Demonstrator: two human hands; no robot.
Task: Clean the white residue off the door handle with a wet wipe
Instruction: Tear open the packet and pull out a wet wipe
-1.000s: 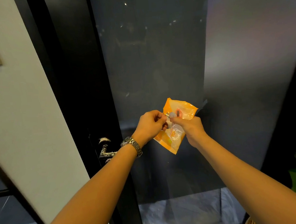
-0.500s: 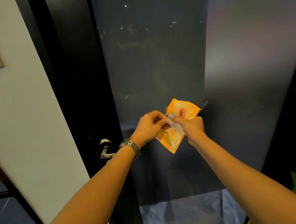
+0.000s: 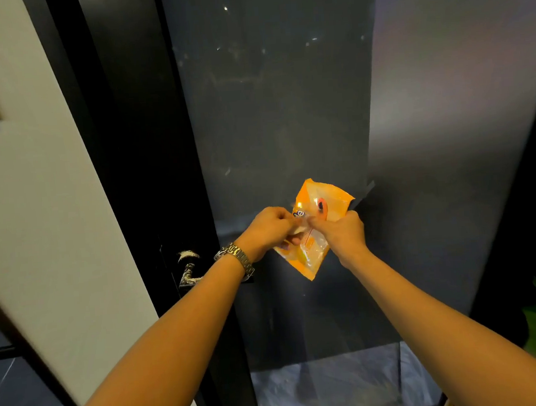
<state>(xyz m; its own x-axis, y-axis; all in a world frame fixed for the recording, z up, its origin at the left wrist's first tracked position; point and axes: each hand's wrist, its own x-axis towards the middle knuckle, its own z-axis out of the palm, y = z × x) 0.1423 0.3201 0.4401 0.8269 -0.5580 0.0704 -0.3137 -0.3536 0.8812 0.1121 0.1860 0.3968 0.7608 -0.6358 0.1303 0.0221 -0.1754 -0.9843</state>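
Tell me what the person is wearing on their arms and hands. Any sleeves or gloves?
No sleeves show: the left arm and right arm are bare as far as the picture's edge. There are no gloves on the left hand or right hand. The left wrist wears a shiny metal watch with a band of links. The right wrist wears nothing.

Black door (image 3: 136, 148) (glossy) with white-smeared handle (image 3: 187, 269)

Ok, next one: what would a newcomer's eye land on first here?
The bright orange wipe packet, mid-frame against the dark door, gripped by the right hand while the left hand pinches at its front. Next, the door handle at lower left, streaked with white residue, just beyond the metal watch on the left wrist.
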